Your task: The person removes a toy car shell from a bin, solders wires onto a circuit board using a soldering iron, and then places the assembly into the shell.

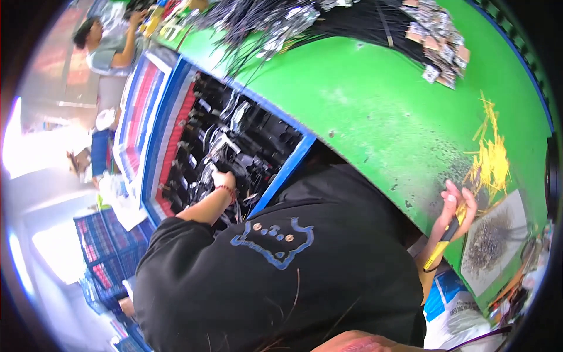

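Green table [375,105] fills the upper right, its edge curving down toward the right; bundles of black cables [264,23] and small packets [440,41] lie along its far side, a scatter of yellow ties [492,158] near the right edge. Beside the table on the left, a blue-framed bin [293,164] holds black parts wrapped in clear plastic [229,141]. Left hand [223,178], red cord at the wrist, reaches into the bin, fingers closed on one of the black parts. Right hand [456,206] rests at the table edge, fingers wrapped around a yellow-and-black tool [443,240] whose handle hangs below the edge. Grey sheet with a pile of small dark pieces [489,240] just right of that hand. Another person [108,47] stands far left; blue crates [99,258] lower left.
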{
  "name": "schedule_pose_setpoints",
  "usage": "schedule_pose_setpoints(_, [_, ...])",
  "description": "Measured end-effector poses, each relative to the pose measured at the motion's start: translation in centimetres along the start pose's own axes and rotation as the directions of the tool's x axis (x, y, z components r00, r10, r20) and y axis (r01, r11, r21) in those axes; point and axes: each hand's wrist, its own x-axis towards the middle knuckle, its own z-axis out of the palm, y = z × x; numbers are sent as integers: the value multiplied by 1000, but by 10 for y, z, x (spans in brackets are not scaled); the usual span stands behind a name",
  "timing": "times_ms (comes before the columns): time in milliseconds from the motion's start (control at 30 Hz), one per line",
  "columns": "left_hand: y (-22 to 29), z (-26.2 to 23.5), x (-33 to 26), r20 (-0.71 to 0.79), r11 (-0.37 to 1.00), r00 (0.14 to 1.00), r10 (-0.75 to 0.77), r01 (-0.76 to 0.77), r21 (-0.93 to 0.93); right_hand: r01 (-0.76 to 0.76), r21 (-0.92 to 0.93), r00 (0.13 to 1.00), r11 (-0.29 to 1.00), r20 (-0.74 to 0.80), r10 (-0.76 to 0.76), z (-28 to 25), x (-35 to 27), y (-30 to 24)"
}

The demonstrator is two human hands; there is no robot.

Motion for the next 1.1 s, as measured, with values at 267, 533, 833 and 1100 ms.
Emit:
schedule_pose_setpoints(267, [18,-64,-18,201,885,977,69,33,-465,-15,-145,1000,989,-13,13,3,0,0])
schedule_pose_setpoints(533, [-5,-155,78,-192,703,959,207,-282,-653,61,-167,997,984,-36,-68,3,1,-3])
schedule_pose_setpoints(833, [-36,-105,72,-76,724,991,112,-133,-677,51,-263,997,963,-40,-63,8,0,-10])
schedule_pose_setpoints(1100, [-27,-101,64,-119,697,990,71,-134,-704,85,-264,995,961,-25,-95,6,2,-4])
